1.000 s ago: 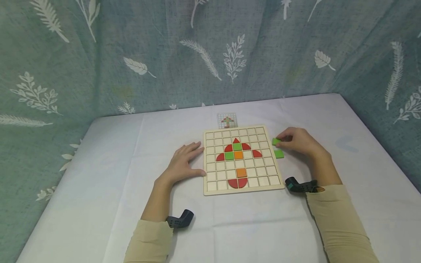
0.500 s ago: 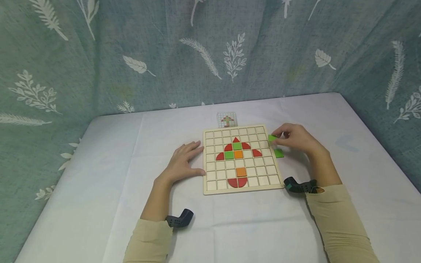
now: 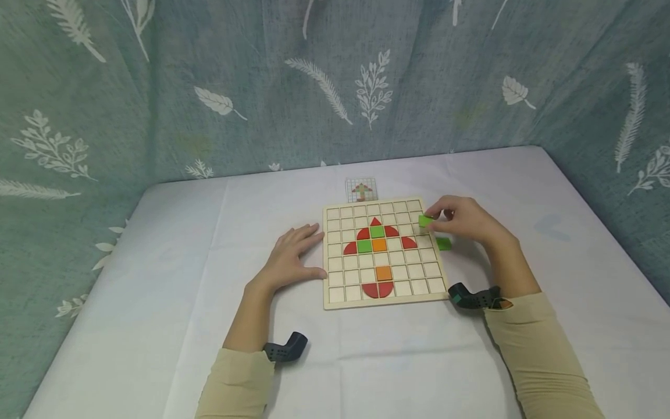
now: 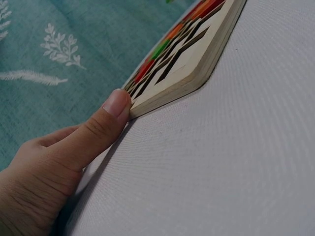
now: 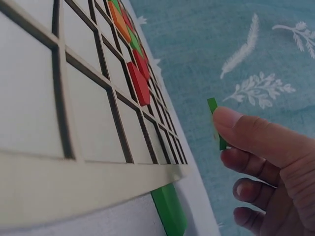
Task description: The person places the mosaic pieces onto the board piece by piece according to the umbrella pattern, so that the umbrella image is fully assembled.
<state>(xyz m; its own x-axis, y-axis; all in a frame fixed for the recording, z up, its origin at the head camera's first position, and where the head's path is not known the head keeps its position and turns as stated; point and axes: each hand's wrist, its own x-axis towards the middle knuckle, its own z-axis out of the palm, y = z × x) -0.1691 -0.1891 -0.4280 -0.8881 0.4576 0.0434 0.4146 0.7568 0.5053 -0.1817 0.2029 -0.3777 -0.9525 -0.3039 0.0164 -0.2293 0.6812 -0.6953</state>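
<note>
A wooden grid board [image 3: 337, 294] lies on the white cloth, bearing red curved pieces [image 3: 370, 290], a red triangle [image 3: 375, 222], green squares [image 3: 364, 247] and orange squares [image 3: 384, 273]. My left hand [image 3: 288, 260] rests at the board's left edge, thumb [image 4: 117, 102] touching the side and fingers extended. Over the board's right border, my right hand [image 3: 467, 220] pinches a green square tile [image 3: 425, 221] between thumb and index finger. In the right wrist view that tile [image 5: 211, 104] is raised and seen nearly edge-on. Another green tile [image 3: 444, 244] lies against the board's right edge, below the right hand.
Behind the board's top edge lies a small pattern card [image 3: 361, 189] printed with a similar coloured figure. A leaf-patterned blue-green curtain [image 3: 251, 134] hangs beyond the white tablecloth [image 3: 209, 256]. Black wrist cameras [image 3: 287, 348] are on both forearms.
My right hand has carried the pinched green tile leftward, from beside the board to over its right border. The left hand stays in place.
</note>
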